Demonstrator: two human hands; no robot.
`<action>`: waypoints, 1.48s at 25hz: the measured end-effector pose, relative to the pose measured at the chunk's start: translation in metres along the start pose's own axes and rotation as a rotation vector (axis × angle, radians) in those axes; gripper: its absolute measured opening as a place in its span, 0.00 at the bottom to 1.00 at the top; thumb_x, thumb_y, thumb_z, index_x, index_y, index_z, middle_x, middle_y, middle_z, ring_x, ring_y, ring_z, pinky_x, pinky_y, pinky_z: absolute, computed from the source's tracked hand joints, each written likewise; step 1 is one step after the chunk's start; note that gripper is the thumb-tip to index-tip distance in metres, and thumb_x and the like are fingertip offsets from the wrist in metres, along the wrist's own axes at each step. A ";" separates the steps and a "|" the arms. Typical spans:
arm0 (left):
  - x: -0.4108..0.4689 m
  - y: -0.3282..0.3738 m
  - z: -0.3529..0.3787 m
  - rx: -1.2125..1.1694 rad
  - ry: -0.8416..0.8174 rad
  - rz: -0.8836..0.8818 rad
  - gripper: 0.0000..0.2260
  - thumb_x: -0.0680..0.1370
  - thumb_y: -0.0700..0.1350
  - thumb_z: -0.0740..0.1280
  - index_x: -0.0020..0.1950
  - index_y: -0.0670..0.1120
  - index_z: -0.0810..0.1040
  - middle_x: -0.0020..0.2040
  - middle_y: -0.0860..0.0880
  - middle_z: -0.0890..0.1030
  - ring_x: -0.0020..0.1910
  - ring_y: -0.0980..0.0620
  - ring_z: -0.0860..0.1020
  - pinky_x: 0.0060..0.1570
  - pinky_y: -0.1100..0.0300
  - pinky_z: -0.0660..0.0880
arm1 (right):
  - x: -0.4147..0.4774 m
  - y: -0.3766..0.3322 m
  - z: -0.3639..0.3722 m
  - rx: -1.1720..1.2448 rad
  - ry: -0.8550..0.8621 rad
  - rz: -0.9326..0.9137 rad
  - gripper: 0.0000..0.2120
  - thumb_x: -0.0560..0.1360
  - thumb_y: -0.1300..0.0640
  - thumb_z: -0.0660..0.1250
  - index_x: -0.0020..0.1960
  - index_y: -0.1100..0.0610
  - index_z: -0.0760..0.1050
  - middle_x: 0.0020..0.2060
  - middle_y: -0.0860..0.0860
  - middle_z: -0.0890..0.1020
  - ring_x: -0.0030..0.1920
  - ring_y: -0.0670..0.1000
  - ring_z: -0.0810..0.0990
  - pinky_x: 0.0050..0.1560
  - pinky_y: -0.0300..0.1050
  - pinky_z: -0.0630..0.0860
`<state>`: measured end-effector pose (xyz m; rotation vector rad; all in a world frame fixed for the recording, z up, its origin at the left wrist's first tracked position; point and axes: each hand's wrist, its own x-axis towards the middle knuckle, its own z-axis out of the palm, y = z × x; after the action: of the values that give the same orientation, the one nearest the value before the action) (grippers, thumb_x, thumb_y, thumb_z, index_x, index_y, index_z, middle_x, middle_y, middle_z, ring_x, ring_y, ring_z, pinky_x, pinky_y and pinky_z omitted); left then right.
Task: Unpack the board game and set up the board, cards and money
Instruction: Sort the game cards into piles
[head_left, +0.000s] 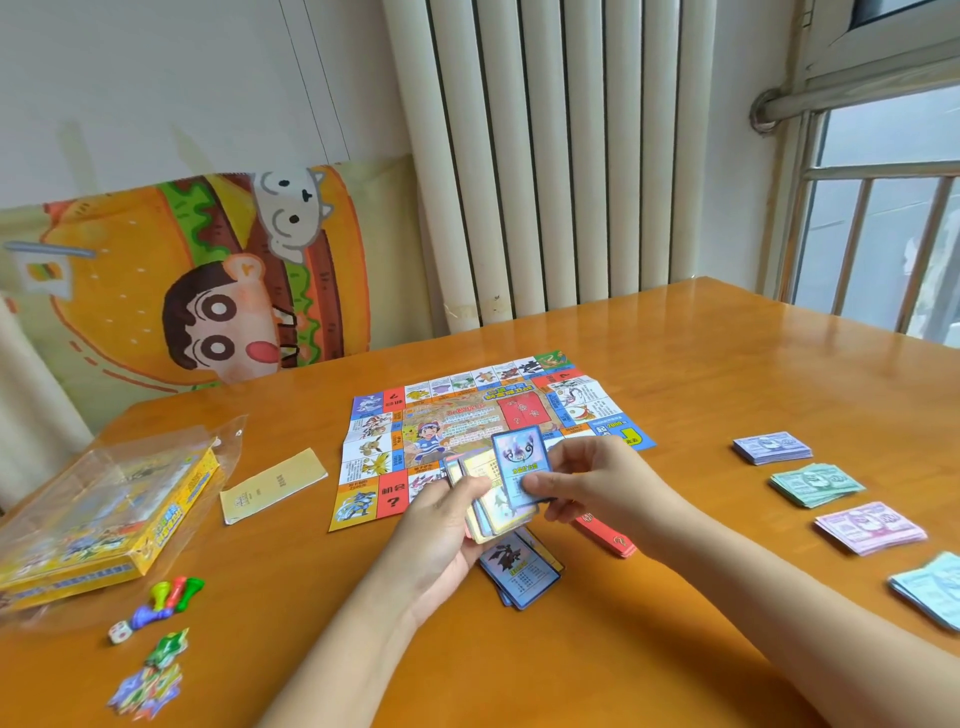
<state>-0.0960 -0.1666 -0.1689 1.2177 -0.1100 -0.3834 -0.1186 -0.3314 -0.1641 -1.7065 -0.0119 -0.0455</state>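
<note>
the right hand (587, 483) pinches one blue card (522, 465) by its lower end, thumb on the face. it holds the card just over the deck (485, 512), which the left hand (441, 525) grips from below with the fingers curled round it. both hands hover near the middle of the worktop (675, 649), over the near edge of the board (441, 436).

under the hands, towards the near edge, lies a blue pile (522, 574) face up. a red pile (613, 540) sits just beside it on the right, partly hidden by the right wrist.

done, by my reading: the board lies unfolded and flat, and the money is sorted by colour along the right edge. left: the deck seems to be mid-sort, card by card, so the cards are not yet set out.

counts:
- one board
- two card piles on the worktop, plus the deck in hand
- four money stacks, running from far to near: purple stack (772, 448), green stack (815, 483), pink stack (870, 527), pale blue stack (930, 587), the last cut off by the picture edge
- by the left edge, one box (104, 514) in a clear sleeve and one leaflet (272, 486)
- near the near left corner, four pawns (166, 597) as far as i can tell, and one die (118, 633)
- some cut-outs (150, 675), too blurred to count
</note>
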 end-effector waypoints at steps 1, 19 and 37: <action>0.000 -0.001 -0.001 0.006 -0.029 0.005 0.09 0.78 0.35 0.60 0.55 0.37 0.77 0.48 0.39 0.84 0.44 0.45 0.84 0.46 0.51 0.80 | 0.001 -0.001 -0.001 -0.001 0.006 0.010 0.10 0.71 0.63 0.73 0.35 0.59 0.73 0.27 0.51 0.80 0.27 0.47 0.79 0.31 0.38 0.76; 0.011 0.003 -0.020 0.213 0.202 0.121 0.19 0.64 0.44 0.79 0.51 0.45 0.78 0.44 0.48 0.85 0.43 0.51 0.84 0.47 0.54 0.77 | 0.000 -0.003 -0.005 -0.020 -0.113 -0.013 0.12 0.76 0.67 0.66 0.59 0.58 0.76 0.42 0.53 0.83 0.38 0.49 0.83 0.40 0.41 0.80; -0.005 0.024 -0.031 0.596 -0.312 -0.041 0.26 0.64 0.53 0.73 0.55 0.38 0.77 0.52 0.40 0.83 0.48 0.45 0.81 0.49 0.56 0.76 | -0.007 -0.007 -0.018 -0.478 -0.388 -0.092 0.16 0.69 0.58 0.75 0.50 0.41 0.76 0.32 0.39 0.74 0.31 0.45 0.73 0.27 0.44 0.69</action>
<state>-0.0864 -0.1299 -0.1569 1.7406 -0.4959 -0.6014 -0.1266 -0.3478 -0.1550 -2.1676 -0.3965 0.2321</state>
